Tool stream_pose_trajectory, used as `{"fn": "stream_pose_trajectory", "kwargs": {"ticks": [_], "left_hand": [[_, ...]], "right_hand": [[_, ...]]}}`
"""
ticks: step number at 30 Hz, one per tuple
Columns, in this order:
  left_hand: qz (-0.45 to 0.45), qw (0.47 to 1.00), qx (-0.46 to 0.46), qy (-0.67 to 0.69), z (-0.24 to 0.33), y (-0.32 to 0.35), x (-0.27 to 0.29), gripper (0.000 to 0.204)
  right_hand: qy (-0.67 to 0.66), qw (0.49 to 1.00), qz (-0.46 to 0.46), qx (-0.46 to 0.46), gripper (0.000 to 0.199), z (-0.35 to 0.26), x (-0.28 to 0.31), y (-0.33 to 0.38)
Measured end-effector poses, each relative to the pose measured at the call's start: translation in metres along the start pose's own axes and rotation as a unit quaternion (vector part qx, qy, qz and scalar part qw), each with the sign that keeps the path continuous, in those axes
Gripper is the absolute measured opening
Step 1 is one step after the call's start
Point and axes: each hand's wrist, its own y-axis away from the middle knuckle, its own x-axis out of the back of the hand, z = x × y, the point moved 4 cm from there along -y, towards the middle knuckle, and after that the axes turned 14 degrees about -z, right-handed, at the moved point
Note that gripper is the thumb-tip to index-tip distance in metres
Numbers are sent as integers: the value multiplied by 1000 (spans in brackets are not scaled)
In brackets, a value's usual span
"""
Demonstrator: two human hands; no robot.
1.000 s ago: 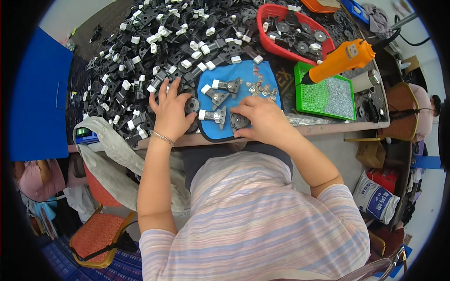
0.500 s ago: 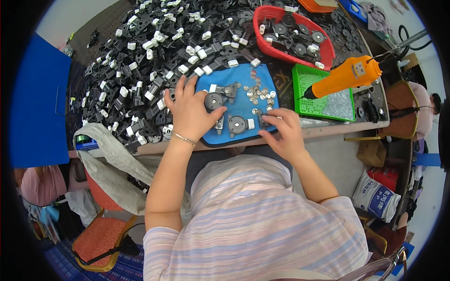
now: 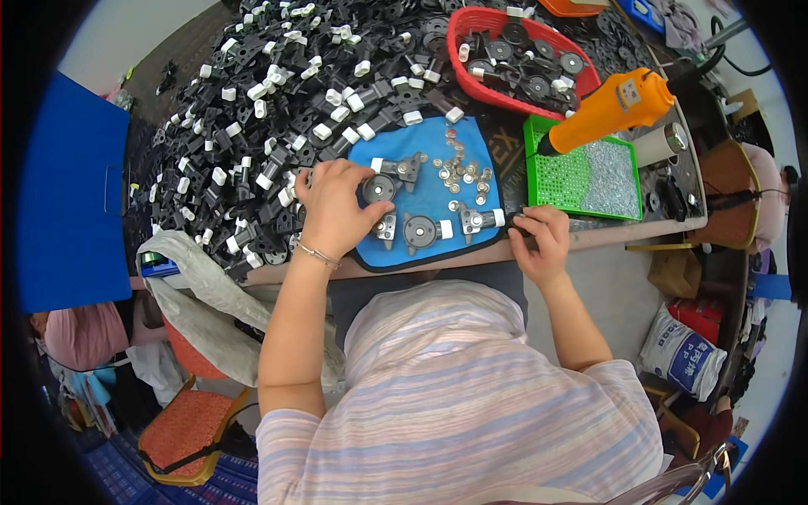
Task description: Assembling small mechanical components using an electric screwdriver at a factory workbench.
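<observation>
On the blue mat [image 3: 429,181] lie several black parts, some with white ends. My left hand [image 3: 332,206] is at the mat's left side, its thumb and forefinger around the edge of a round black disc part [image 3: 383,190]. Beside it are a black bracket with a white end [image 3: 406,167], a second disc part [image 3: 420,231] and another bracket [image 3: 480,220] near the right edge. Small round metal pieces [image 3: 463,175] are scattered on the mat's upper right. My right hand [image 3: 543,242] is just off the mat's right edge, fingers curled; whatever they pinch is hidden.
A heap of black parts with white ends [image 3: 278,109] covers the table's left and back. A red basket [image 3: 459,63] holds more parts. An orange electric screwdriver [image 3: 610,109] hangs over a green tray [image 3: 581,210] of small screws. A grey cloth [image 3: 198,282] drapes over the table's left front.
My right hand has moved right, off the mat, leaving the right-hand bracket lying uncovered there. The screwdriver has shifted slightly left. My left hand stays at the disc part.
</observation>
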Motion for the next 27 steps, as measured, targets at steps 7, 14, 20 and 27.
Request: {"fn": "stream_pose_trajectory", "kwargs": {"ticks": [7,14,20,27], "left_hand": [[23,999,17,-26,4,-2,1,40],[-1,999,29,-40,6,-5,0,40],[-9,999,39,-31,1,1,1,42],[41,999,18,-17,-37,49,27,46]], "right_hand": [[3,1000,6,5,26,2,-1,3],[7,1000,1,12,22,-3,-2,2],[3,1000,4,11,23,-4,-3,3],[-2,1000,4,-3,23,1,-5,9]]}}
